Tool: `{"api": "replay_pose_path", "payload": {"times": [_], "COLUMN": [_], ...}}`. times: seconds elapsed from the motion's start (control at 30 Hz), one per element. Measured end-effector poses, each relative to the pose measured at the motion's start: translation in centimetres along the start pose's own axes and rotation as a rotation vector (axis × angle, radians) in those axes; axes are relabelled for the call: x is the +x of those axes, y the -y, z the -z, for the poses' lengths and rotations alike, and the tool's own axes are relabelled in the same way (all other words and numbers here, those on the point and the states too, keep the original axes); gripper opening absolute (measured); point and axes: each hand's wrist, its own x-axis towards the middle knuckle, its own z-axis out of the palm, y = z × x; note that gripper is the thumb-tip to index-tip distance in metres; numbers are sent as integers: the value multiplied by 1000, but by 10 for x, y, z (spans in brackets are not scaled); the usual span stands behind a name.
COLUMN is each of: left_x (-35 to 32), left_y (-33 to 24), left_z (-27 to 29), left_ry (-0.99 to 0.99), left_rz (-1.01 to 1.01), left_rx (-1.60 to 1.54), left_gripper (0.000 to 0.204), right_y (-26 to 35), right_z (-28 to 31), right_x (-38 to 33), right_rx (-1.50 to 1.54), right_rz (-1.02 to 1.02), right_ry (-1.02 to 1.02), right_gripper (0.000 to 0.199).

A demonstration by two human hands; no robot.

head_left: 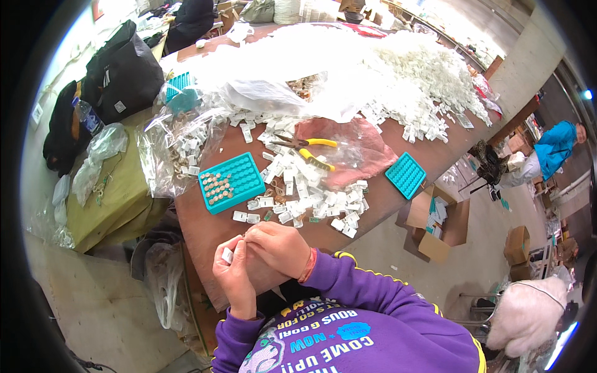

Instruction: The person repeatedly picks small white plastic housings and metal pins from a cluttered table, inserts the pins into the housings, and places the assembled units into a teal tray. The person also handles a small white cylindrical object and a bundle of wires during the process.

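Near the front edge of the brown table, my left hand (234, 276) is closed round a small white plastic piece (227, 255). My right hand (280, 248) meets it with pinched fingertips; whatever lies between them is hidden. Just beyond the hands, loose white plastic pieces (301, 186) are strewn in a heap. To their left sits a teal tray (244, 166) of small pockets, with several round metallic bits (217, 188) in its left part. Pliers with yellow handles (317, 159) rest on the heap, partly over a pink cloth (348, 146).
A second teal tray (405, 175) lies at the table's right edge. Clear plastic bags (180, 140) sit on the left, near a black bag (123, 68). Large piles of white pieces (410, 74) cover the far side. An open cardboard box (457, 224) stands on the floor; a person in blue (555, 149) is farther right.
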Motion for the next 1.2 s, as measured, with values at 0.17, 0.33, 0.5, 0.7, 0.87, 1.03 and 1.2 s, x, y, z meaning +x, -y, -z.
{"api": "replay_pose_path", "payload": {"times": [0.17,0.33,0.5,0.7,0.87,1.03,1.2], "left_x": [1,1,5,5,5,8,5], "left_y": [1,-1,-13,-13,-4,-4,-13], "left_z": [-1,-4,8,18,23,20,15], "left_ry": [0,7,245,330,287,219,247], "left_rz": [7,7,353,295,283,318,330], "left_rx": [-51,-44,-629,-555,-452,-468,-583], "left_gripper": [12,11,58,38,29,32,37], "right_y": [-1,-2,0,-1,2,10,10], "right_z": [-2,1,2,15,15,5,-3], "right_x": [1,1,8,13,11,5,3], "right_rx": [-11,-9,389,940,1062,1095,1052], "right_rz": [-28,-55,-348,-833,-906,-935,-926], "right_ry": [-3,-14,-126,32,149,185,141], "right_gripper": [13,9,14,9,12,13,12]}}
